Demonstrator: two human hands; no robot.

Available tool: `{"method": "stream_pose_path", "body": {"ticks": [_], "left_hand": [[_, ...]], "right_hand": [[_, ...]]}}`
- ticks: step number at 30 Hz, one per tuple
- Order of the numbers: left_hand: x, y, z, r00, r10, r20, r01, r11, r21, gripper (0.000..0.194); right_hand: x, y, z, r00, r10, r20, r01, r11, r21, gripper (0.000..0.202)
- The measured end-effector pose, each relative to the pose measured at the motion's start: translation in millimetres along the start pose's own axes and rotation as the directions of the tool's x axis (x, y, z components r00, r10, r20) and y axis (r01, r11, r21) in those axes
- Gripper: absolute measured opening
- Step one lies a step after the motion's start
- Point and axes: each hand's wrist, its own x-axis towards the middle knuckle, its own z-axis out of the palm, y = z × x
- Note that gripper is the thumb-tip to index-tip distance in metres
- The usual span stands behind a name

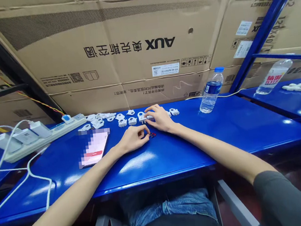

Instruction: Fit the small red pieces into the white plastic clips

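My left hand (134, 139) is closed, its thumb and forefinger pinched together at some small red and black pieces (152, 135) on the blue tabletop. These pieces are too small to name. Just beyond them, my right hand (161, 119) curls over a row of white plugs. Its thumb and fingers close around one white two-pin plug (141, 116) with a ring-shaped handle, pins toward me. Part of the row is hidden under this hand. Another white plug (132, 121) stands to the left, and one more (174, 111) to the right.
More white plugs (99, 118) lie in a loose heap at the back. A phone (96, 146) lies left of my hands; a power strip (60, 128) with chargers and cables is beyond it. A water bottle (211, 90) stands at right. Cardboard boxes (118, 22) wall the back.
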Motion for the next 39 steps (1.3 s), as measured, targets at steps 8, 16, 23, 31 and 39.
{"method": "stream_pose_path", "body": {"ticks": [8, 16, 23, 31, 39], "left_hand": [[1, -4, 2.1, 0.995, -0.043, -0.089, 0.048, 0.997, 0.055, 0.014], [2, -2, 2.5, 0.981, -0.07, -0.181, 0.091, 0.989, 0.113, 0.013], [5, -4, 3.5, 0.955, -0.124, -0.269, 0.128, 0.992, -0.002, 0.01], [11, -8, -6.1, 0.783, -0.367, -0.502, 0.227, 0.92, -0.318, 0.013], [11, -7, -4.2, 0.761, -0.383, -0.523, 0.234, 0.915, -0.329, 0.009]], "right_hand": [[12, 5, 21, 0.99, 0.118, 0.074, -0.116, 0.993, -0.039, 0.014], [11, 10, 23, 0.982, 0.176, 0.065, -0.181, 0.98, 0.077, 0.016], [16, 3, 22, 0.984, 0.17, 0.046, -0.173, 0.982, 0.075, 0.021], [37, -19, 28, 0.986, 0.044, 0.159, -0.041, 0.999, -0.023, 0.029], [43, -25, 26, 0.99, 0.001, 0.138, -0.004, 1.0, 0.024, 0.017]]}}
